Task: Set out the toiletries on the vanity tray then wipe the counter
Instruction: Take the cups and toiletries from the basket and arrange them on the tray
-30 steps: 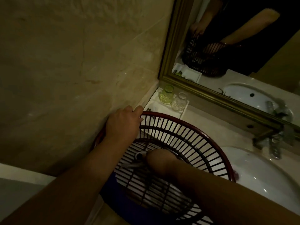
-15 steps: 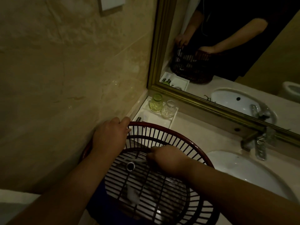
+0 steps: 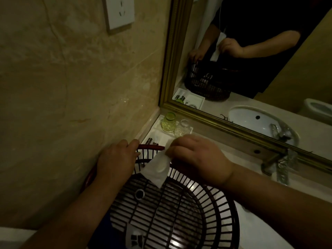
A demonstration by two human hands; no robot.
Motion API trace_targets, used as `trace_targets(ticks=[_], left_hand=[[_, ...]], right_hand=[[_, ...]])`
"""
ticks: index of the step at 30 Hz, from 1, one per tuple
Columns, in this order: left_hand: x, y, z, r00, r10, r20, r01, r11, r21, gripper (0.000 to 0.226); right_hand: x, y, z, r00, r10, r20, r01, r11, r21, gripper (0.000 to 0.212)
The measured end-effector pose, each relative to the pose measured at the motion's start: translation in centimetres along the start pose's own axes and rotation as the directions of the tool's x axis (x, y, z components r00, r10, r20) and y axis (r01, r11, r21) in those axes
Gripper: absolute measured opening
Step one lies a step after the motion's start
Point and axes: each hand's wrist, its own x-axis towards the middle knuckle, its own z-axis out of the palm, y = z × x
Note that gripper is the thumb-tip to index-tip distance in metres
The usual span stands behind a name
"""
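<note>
A dark red slatted basket (image 3: 206,203) stands on the counter in front of me. My left hand (image 3: 116,159) grips its far left rim next to the wall. My right hand (image 3: 197,159) is above the basket's far rim, pinching a white sachet (image 3: 157,168) that hangs down from my fingers. Beyond the basket, in the corner, lies the white vanity tray (image 3: 161,137) with a green glass (image 3: 168,123), a clear glass (image 3: 183,128) and small dark items (image 3: 150,141) on it. Small packets and a little round cap (image 3: 139,194) lie in the basket's bottom.
A gold-framed mirror (image 3: 224,123) runs along the back of the counter. A white basin (image 3: 269,229) and a metal tap (image 3: 280,164) are at the right. The tiled wall at the left bears a white socket (image 3: 119,12).
My right hand has risen out of the basket's bottom with the white sachet and moved toward the tray. My left hand stays on the rim. The view has tilted upward.
</note>
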Motion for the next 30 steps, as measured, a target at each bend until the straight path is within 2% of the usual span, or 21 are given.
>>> trace_targets(ticks=[2,4,8,13,17,20,24,30], left_hand=[[0.0,0.0,-0.1,1.000,0.026,0.000,-0.026,0.999,-0.021,0.026],[0.0,0.1,-0.1,1.000,0.027,-0.010,-0.027,1.000,0.000,0.023],[0.0,0.1,0.3,1.000,0.002,-0.027,-0.002,1.000,0.009,0.020],[0.2,0.1,0.9,0.999,-0.019,-0.035,0.018,1.000,-0.019,0.020],[0.2,-0.1,1.5,0.996,-0.033,-0.084,0.033,0.999,-0.001,0.020],[0.3,-0.4,2.1,0.993,-0.009,-0.116,0.009,1.000,0.005,0.019],[0.8,-0.3,2.6,0.997,-0.075,-0.017,0.075,0.997,0.010,0.024],[0.6,-0.4,2.6,0.997,-0.078,-0.020,0.078,0.997,0.015,0.026]], right_hand=[[1.2,1.2,-0.4,0.999,0.022,-0.042,-0.022,1.000,-0.009,0.025],[2.4,2.9,-0.3,0.998,0.050,-0.025,-0.051,0.998,-0.041,0.024],[4.0,7.0,2.0,0.976,0.194,0.101,-0.183,0.977,-0.110,0.022],[3.9,12.3,8.3,0.881,0.371,0.293,-0.308,0.921,-0.240,0.023],[3.2,14.6,13.6,0.820,0.369,0.438,-0.282,0.926,-0.252,0.017],[2.5,15.7,17.0,0.773,0.341,0.535,-0.269,0.940,-0.210,0.021],[1.9,16.7,20.1,0.716,0.305,0.628,-0.268,0.951,-0.156,0.038],[0.3,17.6,23.4,0.630,0.286,0.722,-0.336,0.938,-0.078,0.072]])
